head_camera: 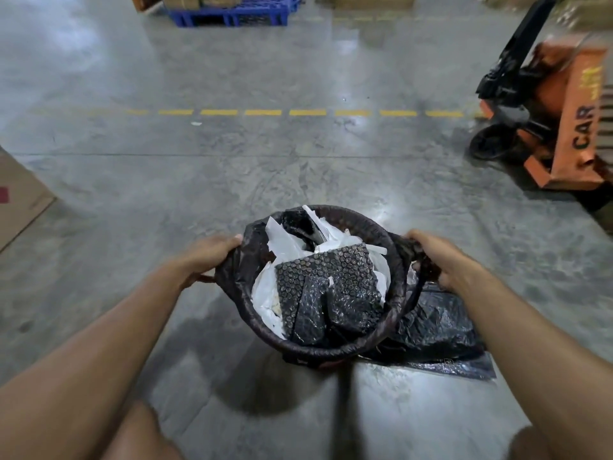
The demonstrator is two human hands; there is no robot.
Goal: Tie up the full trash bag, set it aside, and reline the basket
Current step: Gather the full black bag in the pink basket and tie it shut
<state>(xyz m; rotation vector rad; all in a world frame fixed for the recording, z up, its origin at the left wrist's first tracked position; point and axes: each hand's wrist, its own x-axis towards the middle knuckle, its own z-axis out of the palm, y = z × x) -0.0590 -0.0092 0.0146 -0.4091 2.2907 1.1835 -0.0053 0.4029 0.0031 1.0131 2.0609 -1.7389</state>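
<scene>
Head view: my left hand (212,257) and right hand (438,257) each grip the trash bag (238,260) edge; basket (381,336) sits between them, spare bag (438,327) under my right.

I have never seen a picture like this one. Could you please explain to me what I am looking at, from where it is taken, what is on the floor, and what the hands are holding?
There is no machine here. A person wears a wide-angle camera on the head, so you look down along both bare arms to a concrete floor.

In the middle stands a dark woven basket, lined with a black trash bag full of white paper and black bubble wrap. The left hand grips the bag's edge on the left side of the rim. The right hand grips dark material at the right side; whether that is bag or a basket handle I cannot tell.

A flat black bag lies on the floor to the right of the basket, perhaps the new liner. Farther away are an orange pallet truck, a blue pallet and a dashed yellow line.
</scene>
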